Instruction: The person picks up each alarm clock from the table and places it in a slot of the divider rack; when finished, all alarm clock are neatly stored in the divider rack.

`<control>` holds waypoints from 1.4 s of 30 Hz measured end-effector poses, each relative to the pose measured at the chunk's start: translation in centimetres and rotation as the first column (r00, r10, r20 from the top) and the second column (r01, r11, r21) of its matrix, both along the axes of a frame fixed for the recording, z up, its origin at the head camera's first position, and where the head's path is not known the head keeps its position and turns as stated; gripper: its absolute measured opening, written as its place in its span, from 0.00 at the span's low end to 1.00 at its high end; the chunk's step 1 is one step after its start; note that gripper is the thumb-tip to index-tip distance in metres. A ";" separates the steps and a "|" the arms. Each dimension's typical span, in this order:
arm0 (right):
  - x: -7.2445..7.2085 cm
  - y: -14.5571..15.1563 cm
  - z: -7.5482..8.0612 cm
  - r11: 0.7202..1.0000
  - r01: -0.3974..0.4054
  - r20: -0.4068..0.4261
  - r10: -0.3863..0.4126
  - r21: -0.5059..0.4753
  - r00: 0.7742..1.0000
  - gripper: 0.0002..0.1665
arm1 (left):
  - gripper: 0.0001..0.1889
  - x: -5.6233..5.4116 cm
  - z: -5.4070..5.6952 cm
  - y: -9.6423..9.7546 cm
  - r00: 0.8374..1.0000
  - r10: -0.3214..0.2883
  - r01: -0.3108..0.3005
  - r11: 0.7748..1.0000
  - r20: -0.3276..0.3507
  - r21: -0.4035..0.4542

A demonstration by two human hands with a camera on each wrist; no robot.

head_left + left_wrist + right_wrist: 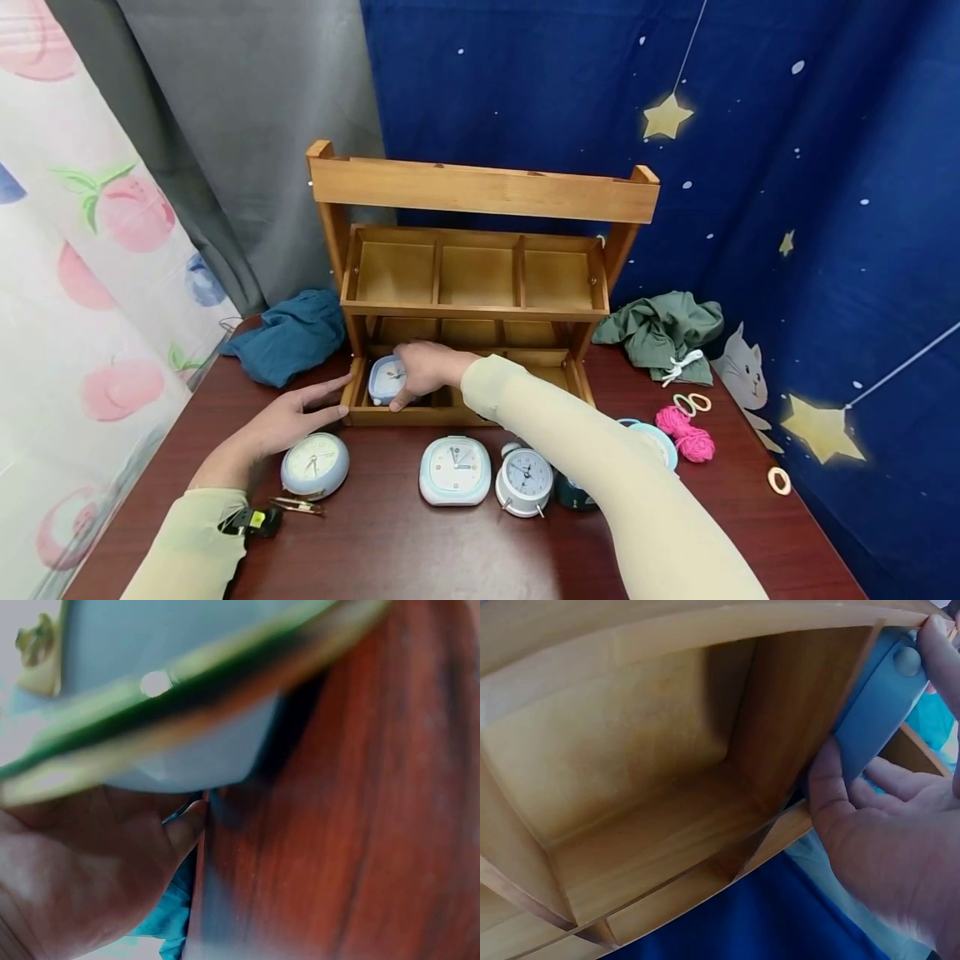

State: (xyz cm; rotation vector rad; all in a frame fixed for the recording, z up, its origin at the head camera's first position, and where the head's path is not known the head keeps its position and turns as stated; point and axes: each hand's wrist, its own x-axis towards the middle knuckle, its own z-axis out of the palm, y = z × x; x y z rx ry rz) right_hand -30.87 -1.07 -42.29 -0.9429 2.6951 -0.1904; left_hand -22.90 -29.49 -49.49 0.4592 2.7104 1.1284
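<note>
My right hand (431,372) holds a small light-blue alarm clock (387,379) in the lower left compartment of a wooden shelf (480,308). In the right wrist view, the thumb and fingers grip the edges of this blue clock (885,705) beside a wooden divider (810,697). At the shelf's lower left corner, my left hand (281,425) rests its extended fingertips against the outer side. Just below that hand stands a round pale-blue clock (315,467). A blurred green-and-gold strip (195,690) crosses the left wrist view, above the left hand (90,862).
A squarish pale-blue clock (455,472) and a white twin-bell clock (525,482) stand in front of the shelf. Pink yarn (693,442) and rings lie at the right. Teal cloth (296,337) and green cloth (663,333) flank the shelf.
</note>
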 end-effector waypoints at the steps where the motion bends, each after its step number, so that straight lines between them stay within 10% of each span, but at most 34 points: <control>1: 0.0 0.0 -0.1 1.000 0.000 0.009 0.000 -0.001 1.000 0.64 | 0.38 0.0 0.0 0.0 1.000 0.000 0.000 1.000 -0.002 -0.001; 18: 1.5 4.1 2.1 0.994 -0.079 0.077 0.085 -0.081 0.993 0.59 | 0.39 -0.3 0.1 0.3 1.000 -0.003 0.003 1.000 0.002 -0.011; 29: 7.1 10.8 3.3 0.976 -0.129 0.015 0.134 -0.178 0.991 0.55 | 0.38 -0.3 0.2 0.0 1.000 -0.012 0.012 1.000 -0.006 -0.006; 42: 11.8 12.5 0.3 0.987 -0.156 -0.029 0.155 -0.049 0.988 0.60 | 0.39 -0.2 0.0 0.1 1.000 0.001 -0.001 1.000 0.020 0.018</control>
